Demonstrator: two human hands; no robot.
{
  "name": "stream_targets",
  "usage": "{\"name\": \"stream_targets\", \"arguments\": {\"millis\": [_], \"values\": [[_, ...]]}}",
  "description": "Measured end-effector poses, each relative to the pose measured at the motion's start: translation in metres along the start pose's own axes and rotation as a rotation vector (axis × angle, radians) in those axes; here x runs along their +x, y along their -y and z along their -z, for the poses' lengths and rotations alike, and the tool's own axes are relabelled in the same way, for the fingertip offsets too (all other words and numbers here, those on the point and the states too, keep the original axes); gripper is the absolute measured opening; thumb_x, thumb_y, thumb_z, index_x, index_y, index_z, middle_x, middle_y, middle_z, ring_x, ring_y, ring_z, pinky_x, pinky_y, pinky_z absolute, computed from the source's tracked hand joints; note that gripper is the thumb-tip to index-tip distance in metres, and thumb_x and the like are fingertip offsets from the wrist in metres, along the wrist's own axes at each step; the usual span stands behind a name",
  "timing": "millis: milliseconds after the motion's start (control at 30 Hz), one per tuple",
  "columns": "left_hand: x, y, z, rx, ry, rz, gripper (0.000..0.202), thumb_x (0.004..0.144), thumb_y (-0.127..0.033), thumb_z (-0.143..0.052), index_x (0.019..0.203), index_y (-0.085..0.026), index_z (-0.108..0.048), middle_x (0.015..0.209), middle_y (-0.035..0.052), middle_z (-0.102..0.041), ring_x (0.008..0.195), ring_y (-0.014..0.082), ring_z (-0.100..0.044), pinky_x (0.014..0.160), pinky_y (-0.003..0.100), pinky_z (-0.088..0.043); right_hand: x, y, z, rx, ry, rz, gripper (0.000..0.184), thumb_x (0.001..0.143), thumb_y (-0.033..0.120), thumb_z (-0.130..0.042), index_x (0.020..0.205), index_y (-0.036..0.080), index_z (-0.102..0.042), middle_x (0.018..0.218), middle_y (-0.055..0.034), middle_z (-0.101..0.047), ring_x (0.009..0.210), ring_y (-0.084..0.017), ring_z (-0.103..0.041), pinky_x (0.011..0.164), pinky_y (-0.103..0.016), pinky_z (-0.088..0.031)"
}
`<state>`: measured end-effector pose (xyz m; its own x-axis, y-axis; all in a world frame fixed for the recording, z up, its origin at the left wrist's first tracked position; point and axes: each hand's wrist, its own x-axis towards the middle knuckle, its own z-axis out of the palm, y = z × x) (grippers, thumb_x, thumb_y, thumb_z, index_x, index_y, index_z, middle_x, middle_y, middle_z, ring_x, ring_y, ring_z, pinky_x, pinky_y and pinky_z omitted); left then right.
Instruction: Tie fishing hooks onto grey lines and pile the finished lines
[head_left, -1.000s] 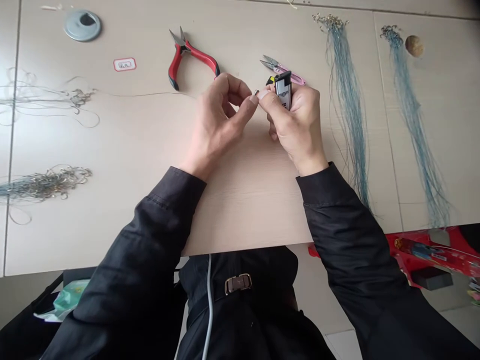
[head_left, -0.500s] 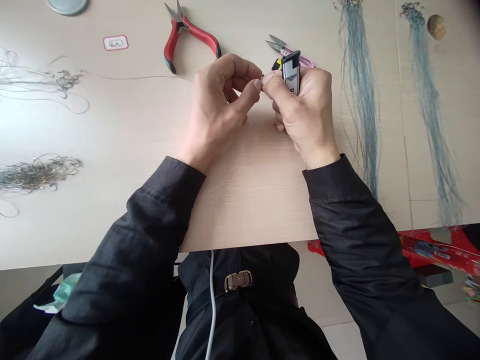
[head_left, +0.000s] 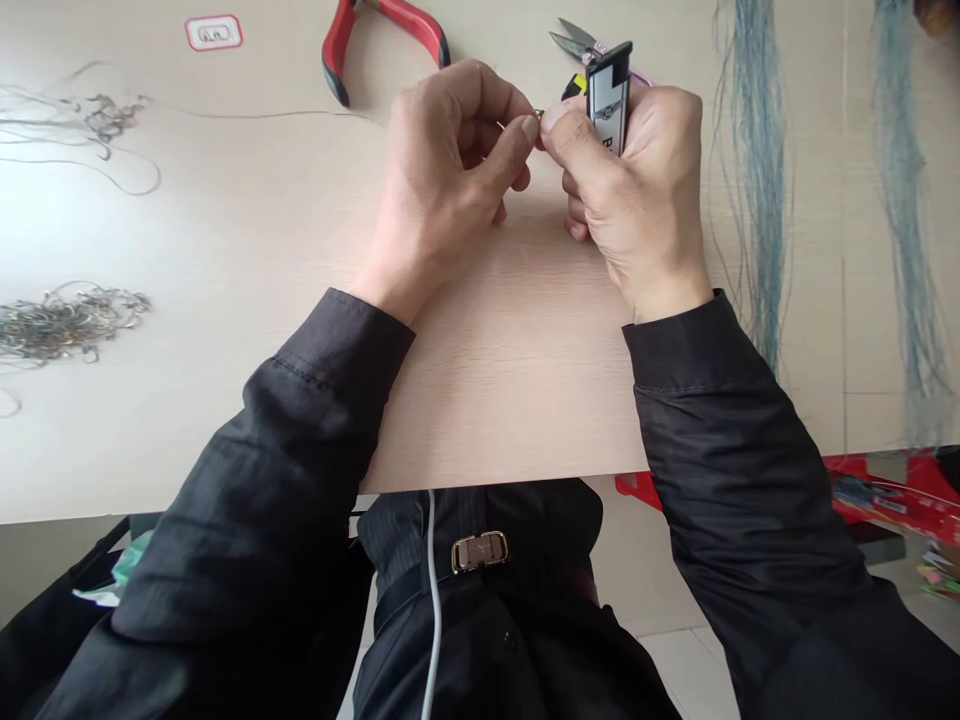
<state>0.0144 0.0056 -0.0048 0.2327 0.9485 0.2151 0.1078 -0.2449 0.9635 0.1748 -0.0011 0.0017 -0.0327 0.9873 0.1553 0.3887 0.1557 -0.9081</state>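
My left hand (head_left: 465,160) is closed in a pinch, thumb and forefinger together, at a tiny metal piece (head_left: 538,115), too small to name. A thin line (head_left: 262,113) runs across the table toward this hand from the left. My right hand (head_left: 637,190) is wrapped round a flat black-and-silver device (head_left: 608,105) with a winged logo, held upright. Its thumb tip meets the fingertips of my left hand at the metal piece. A yellow-and-black part (head_left: 575,87) shows just behind the right thumb; I cannot tell whether it belongs to the device.
Red-handled pliers (head_left: 409,25) and pink-handled thread snips (head_left: 581,42) lie beyond my hands. At left are a tangled pile of hooks (head_left: 67,322), another line-and-hook cluster (head_left: 112,115) and a red-bordered label (head_left: 214,33). Two bundles of blue line (head_left: 761,170) (head_left: 904,200) stretch along the right.
The view has shifted, so most table things sit higher in it. Both hands appear slightly up and to the right, still together at the tiny metal piece. The grip on the device is unchanged.
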Motion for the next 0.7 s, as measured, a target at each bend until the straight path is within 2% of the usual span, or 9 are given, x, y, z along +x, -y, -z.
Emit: {"name": "stream_targets", "arguments": {"millis": [100, 267, 500, 600, 700], "values": [[0.0, -0.001, -0.0003, -0.001, 0.016, -0.04, 0.017, 0.086, -0.031, -0.067, 0.071, -0.028, -0.062, 0.077, 0.0034, -0.064, 0.071, 0.0223, -0.067, 0.051, 0.037, -0.052, 0.0013, -0.002, 0.0007, -0.016, -0.002, 0.018, 0.035, 0.092, 0.024, -0.061, 0.062, 0.023, -0.043, 0.06, 0.0034, -0.044, 0.051, -0.007, -0.033, 0.046, -0.028, -0.026], [0.0, -0.0033, -0.001, 0.062, 0.02, -0.02, 0.019, 0.087, -0.022, -0.064, 0.069, -0.028, -0.058, 0.071, 0.0018, -0.064, 0.057, 0.0186, -0.061, 0.05, 0.037, -0.049, -0.0007, -0.0005, 0.0005, -0.016, -0.005, -0.005, 0.032, 0.092, 0.023, -0.062, 0.064, 0.024, -0.046, 0.057, 0.0036, -0.043, 0.05, -0.009, -0.036, 0.045, -0.029, -0.028], [0.0014, -0.0048, -0.0034, 0.056, -0.021, -0.023, 0.023, 0.089, -0.012, -0.061, 0.07, -0.025, -0.056, 0.065, -0.0009, -0.062, 0.05, 0.0123, -0.055, 0.046, 0.032, -0.043, -0.0036, 0.004, -0.001, -0.039, -0.016, 0.029, 0.037, 0.093, 0.031, -0.06, 0.059, 0.024, -0.048, 0.056, 0.002, -0.044, 0.047, -0.012, -0.037, 0.041, -0.031, -0.03], [0.0016, -0.0041, -0.0032, 0.008, -0.023, -0.001, 0.02, 0.09, -0.013, -0.06, 0.072, -0.023, -0.058, 0.065, -0.0001, -0.062, 0.051, 0.0122, -0.057, 0.046, 0.03, -0.044, -0.0037, 0.0023, -0.0018, -0.052, -0.027, 0.041, 0.036, 0.094, 0.033, -0.06, 0.062, 0.023, -0.049, 0.057, 0.0026, -0.043, 0.049, -0.011, -0.037, 0.044, -0.028, -0.034], [0.0012, -0.0024, -0.0022, -0.042, -0.024, 0.049, 0.015, 0.087, -0.018, -0.068, 0.074, -0.021, -0.059, 0.067, 0.0004, -0.064, 0.058, 0.0121, -0.06, 0.05, 0.026, -0.046, -0.0038, 0.0002, -0.0034, -0.036, -0.038, 0.044, 0.034, 0.094, 0.033, -0.061, 0.065, 0.021, -0.049, 0.058, 0.004, -0.04, 0.053, -0.009, -0.039, 0.051, -0.025, -0.04]]}}
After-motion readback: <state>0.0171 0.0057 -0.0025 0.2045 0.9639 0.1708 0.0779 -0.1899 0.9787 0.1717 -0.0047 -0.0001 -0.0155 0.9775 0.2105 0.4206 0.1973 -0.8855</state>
